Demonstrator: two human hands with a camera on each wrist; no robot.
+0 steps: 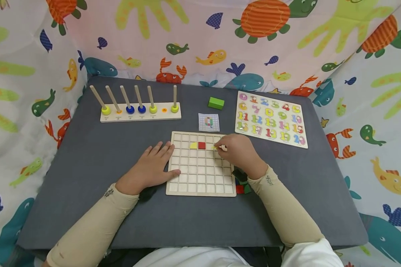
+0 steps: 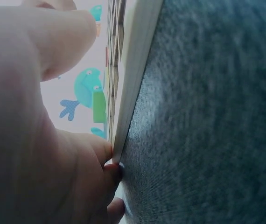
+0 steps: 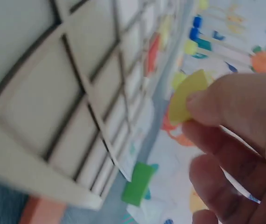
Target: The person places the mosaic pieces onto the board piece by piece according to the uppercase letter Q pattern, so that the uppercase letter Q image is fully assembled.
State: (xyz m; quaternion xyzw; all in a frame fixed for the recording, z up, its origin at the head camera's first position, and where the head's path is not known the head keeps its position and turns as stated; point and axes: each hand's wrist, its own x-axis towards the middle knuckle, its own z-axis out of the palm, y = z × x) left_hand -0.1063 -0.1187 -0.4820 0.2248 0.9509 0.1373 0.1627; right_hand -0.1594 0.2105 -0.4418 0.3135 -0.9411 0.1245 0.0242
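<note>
Grid board (image 1: 200,194): yellow tile (image 1: 194,145), red tile (image 1: 202,145) set; right hand (image 1: 238,152) pinches yellow piece (image 3: 183,101); left hand (image 1: 150,167) spread at board; most cells (image 1: 201,170) unfilled (loose tiles (image 1: 240,189) alongside).

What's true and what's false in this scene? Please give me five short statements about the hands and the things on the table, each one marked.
1. The right hand pinches a yellow piece. True.
2. The left hand holds the green block. False: that hand touches the left edge of the grid board, and the block lies on the table.
3. A red square sits beside a yellow square in the grid board. True.
4. Coloured squares fill the whole grid board. False: most cells have none.
5. Blue rings sit on the peg stand. True.
</note>
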